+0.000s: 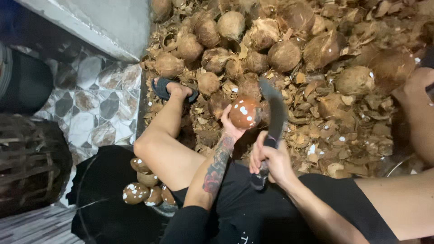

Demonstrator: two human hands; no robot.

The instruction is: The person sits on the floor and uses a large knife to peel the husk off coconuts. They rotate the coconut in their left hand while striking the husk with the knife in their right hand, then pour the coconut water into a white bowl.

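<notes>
Head view: left hand (229, 129) cups a part-shaved coconut (244, 113), right hand (270, 159) fingers closed round the machete (273, 115) handle, blade against the shell. Step looks like paring; next stroke needs the blade kept clear of the left fingers.

Person, seen from above. Clothing: black short-sleeved top with a small white mark near the lower hem; black shorts; legs bare below them. Left forearm (216, 168): dense tattoo running from wrist to elbow, dark linework with a red patch toward the elbow. Left hand (229, 125) and right hand (271, 158): bare, no gloves or rings visible. Footwear: dark blue open-toed slide sandal (168, 90) with a broad strap on one foot; the other foot is hidden.
</notes>
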